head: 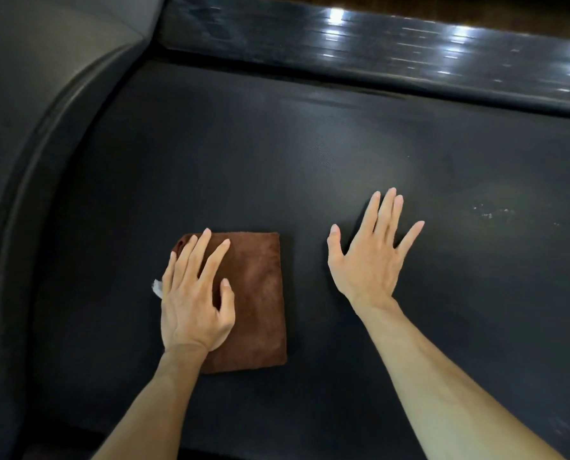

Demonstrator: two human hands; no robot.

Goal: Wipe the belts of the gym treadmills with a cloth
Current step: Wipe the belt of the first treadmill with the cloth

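Observation:
A folded brown cloth [257,303] lies flat on the black treadmill belt [277,167]. My left hand [194,293] presses on the cloth's left half with straight, spread fingers. A small white tag [157,288] sticks out beside the little finger. My right hand [373,254] rests flat on the bare belt to the right of the cloth, fingers spread, touching nothing else.
A glossy black side rail [376,54] runs along the belt's far edge. The grey motor cover [44,94] curves around the belt's left end. Pale specks [489,212] dot the belt at right.

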